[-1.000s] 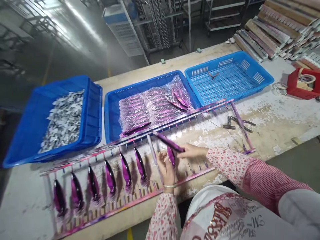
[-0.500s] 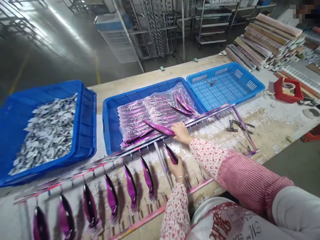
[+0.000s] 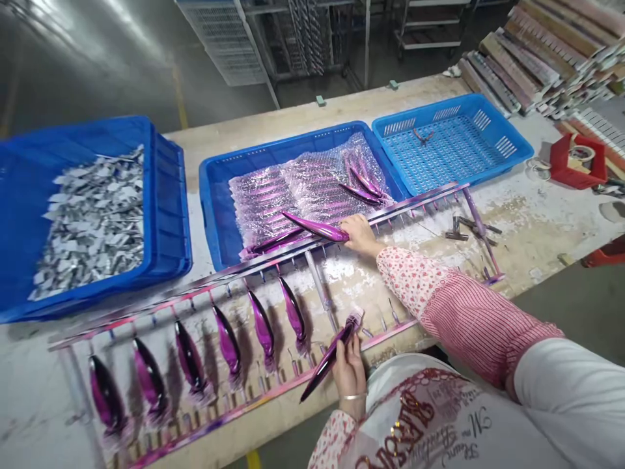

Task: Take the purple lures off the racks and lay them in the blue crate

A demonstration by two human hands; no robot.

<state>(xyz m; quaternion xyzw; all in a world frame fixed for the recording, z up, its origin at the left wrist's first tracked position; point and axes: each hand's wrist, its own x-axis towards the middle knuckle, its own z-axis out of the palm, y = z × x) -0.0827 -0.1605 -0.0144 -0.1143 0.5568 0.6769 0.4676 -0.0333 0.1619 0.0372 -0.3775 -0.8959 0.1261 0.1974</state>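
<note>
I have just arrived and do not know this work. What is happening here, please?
A person's left hand holds a shiny purple piece over the near rail of a rack. The right hand holds another piece, its tip above the blue tray, where more pieces lie in clear wrap. Six other pieces are lined up along the rack.

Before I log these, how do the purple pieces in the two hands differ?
The left piece in the left hand points its tip at the table's near edge; the right piece in the right hand points over the middle blue tray. The left piece shows a darker side; the right piece looks brighter purple. Both are glossy and tapered.
</note>
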